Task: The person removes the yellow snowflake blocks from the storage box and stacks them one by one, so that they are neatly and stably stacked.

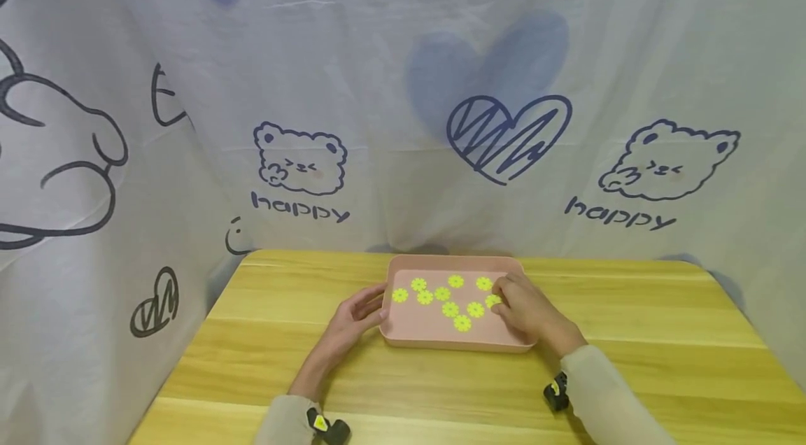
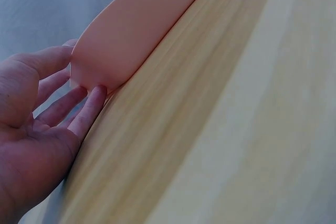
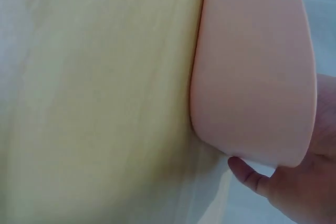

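Note:
A shallow pink tray stands on the wooden table, and several flat yellow flower-shaped pieces lie scattered in it. At its left end my left hand rests its thumb and fingers against the outer wall near the corner. My right hand reaches over the tray's right end, thumb and forefinger bent beside a yellow piece. Whether they pinch that piece I cannot tell. In the right wrist view, the tray wall hides most of this hand; one digit shows outside the tray.
The light wood table extends to both sides of the tray and in front of it. A whitish curtain printed with bears and hearts hangs right behind the table's back edge and along the left. Both wrists wear small black cameras.

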